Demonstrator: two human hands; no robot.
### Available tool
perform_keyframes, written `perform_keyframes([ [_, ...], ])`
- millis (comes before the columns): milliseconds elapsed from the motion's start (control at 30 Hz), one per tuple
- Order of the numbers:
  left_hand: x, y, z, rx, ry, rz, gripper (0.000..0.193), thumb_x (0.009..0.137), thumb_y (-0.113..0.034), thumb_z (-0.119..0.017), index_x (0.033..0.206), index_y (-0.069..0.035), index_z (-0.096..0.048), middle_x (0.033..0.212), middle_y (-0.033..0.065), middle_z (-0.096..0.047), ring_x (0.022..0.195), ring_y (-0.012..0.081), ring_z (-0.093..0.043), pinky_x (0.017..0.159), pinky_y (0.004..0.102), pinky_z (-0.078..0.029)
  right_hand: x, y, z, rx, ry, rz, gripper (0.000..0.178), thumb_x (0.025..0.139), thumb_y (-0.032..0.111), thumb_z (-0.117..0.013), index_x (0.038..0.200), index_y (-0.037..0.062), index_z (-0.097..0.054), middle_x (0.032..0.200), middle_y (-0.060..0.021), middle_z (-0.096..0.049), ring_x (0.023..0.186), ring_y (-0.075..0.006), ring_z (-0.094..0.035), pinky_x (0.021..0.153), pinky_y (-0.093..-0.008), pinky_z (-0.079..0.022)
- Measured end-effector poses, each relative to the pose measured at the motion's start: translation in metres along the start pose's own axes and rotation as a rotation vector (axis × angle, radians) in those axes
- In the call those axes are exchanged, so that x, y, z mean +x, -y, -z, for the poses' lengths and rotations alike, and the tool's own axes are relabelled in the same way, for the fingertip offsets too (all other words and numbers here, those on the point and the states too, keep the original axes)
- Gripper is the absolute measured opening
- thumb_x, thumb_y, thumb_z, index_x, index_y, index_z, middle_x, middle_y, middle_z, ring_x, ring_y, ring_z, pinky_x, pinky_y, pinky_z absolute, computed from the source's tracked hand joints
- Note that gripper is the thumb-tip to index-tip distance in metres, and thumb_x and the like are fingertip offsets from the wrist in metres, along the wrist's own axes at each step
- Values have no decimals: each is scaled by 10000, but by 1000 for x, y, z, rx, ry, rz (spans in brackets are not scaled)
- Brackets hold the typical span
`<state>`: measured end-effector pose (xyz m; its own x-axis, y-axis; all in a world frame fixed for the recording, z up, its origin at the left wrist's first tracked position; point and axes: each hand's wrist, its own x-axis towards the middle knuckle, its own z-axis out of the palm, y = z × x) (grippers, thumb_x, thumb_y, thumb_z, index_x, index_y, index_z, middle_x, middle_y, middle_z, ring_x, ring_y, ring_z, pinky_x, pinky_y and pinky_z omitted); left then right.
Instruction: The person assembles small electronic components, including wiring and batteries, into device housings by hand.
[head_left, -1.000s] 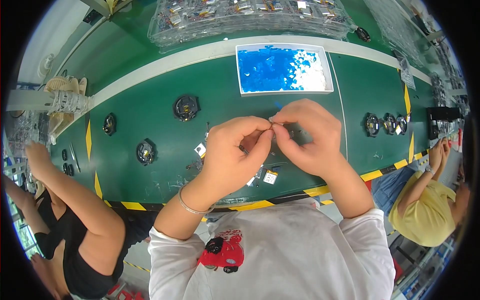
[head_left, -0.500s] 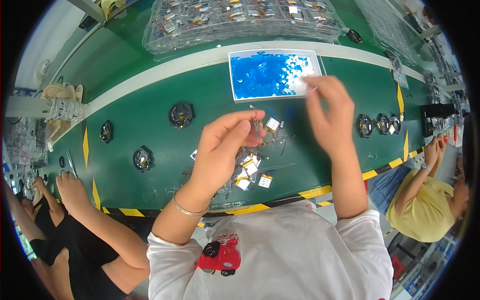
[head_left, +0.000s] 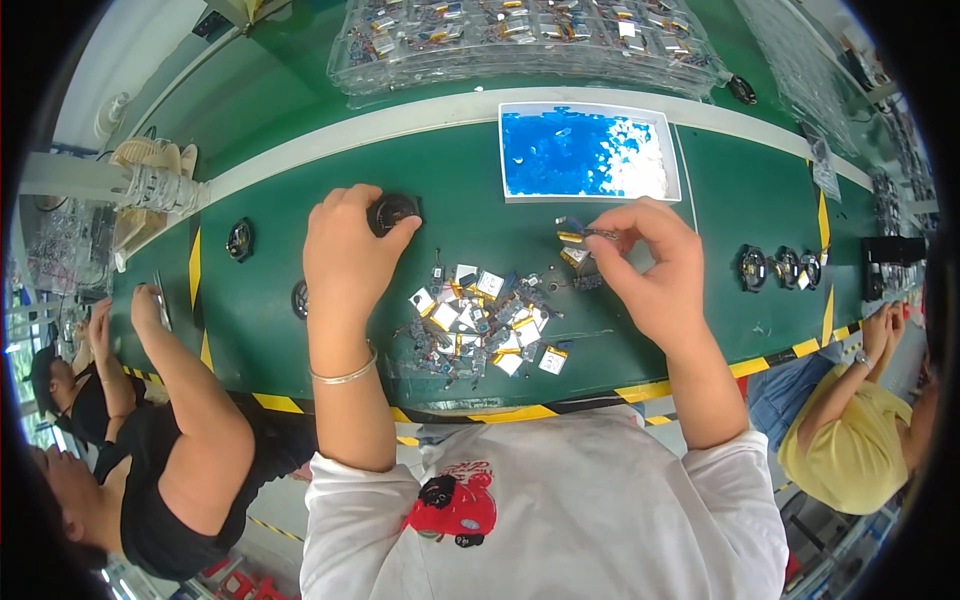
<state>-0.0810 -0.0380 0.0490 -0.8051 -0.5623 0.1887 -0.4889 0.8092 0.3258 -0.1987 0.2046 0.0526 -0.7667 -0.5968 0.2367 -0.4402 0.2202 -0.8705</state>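
Note:
My left hand [head_left: 350, 245] is closed on a round black watch case [head_left: 395, 212], thumb and fingers at its sides. The case is at the table, left of the box. Between the thumb and fingers of my right hand [head_left: 655, 270] is a small circuit board with wires and a battery [head_left: 570, 234], held below the box. Between my wrists lies a loose pile of small circuit boards with silver batteries [head_left: 480, 322] on the green table [head_left: 600, 355]. Another black watch case [head_left: 300, 299] is partly hidden behind my left forearm.
Above stands a white box [head_left: 676, 165] of blue and white bits. Behind a pale rail [head_left: 440, 113] are clear trays [head_left: 530, 55] of battery boards. More watch cases lie left [head_left: 240, 240] and right [head_left: 752, 268]. Co-workers sit on both sides, one in yellow [head_left: 855, 430].
My left hand has gone from a small part over the pile to the watch case. My right hand has come down from the box and now holds a battery board. The view has shifted slightly.

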Motion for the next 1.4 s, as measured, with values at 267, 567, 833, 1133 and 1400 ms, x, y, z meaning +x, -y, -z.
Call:
perform_keyframes([
  [267, -10, -44, -11, -699, 101, 13, 212, 703, 68, -663, 887, 4, -580, 762, 104, -648, 688, 171, -646, 595, 268, -487, -6, 6, -5, 140, -56, -44, 130, 748, -36, -680, 873, -14, -652, 895, -67, -652, 830, -126, -596, 751, -254, -475],
  [567, -33, -83, -20, -1467, 283, 88, 113, 840, 87, -558, 941, 34, -561, 870, 53, -619, 789, 75, -591, 673, 200, -491, -6, 15, -13, 91, -87, 116, 118, 717, -72, -619, 809, -12, -577, 799, -71, -608, 738, -134, -579, 705, -244, -456],
  [833, -46, -93, -36, -1234, 68, -76, 276, 824, 60, -560, 1090, 0, -599, 959, 107, -674, 775, 116, -653, 636, 226, -515, -3, 17, -22, -75, -171, 208, 129, 649, -51, -595, 726, 11, -511, 749, -92, -584, 693, -172, -580, 637, -275, -468],
  [1133, -46, -93, -36, -943, -74, -286, 299, 787, 48, -590, 1077, -10, -634, 938, 144, -685, 733, 202, -685, 624, 265, -521, -1, 16, -23, -137, -208, 251, 167, 643, -21, -608, 679, 43, -459, 651, -77, -503, 576, -244, -524, 495, -338, -430],
  [1400, -45, -92, -36, -1112, 74, -150, 248, 816, 34, -579, 1053, -13, -638, 925, 112, -696, 723, 158, -681, 617, 246, -517, -3, 19, -20, -186, -150, 198, 136, 638, -39, -606, 716, 22, -514, 710, -105, -568, 659, -220, -591, 602, -300, -477],
])
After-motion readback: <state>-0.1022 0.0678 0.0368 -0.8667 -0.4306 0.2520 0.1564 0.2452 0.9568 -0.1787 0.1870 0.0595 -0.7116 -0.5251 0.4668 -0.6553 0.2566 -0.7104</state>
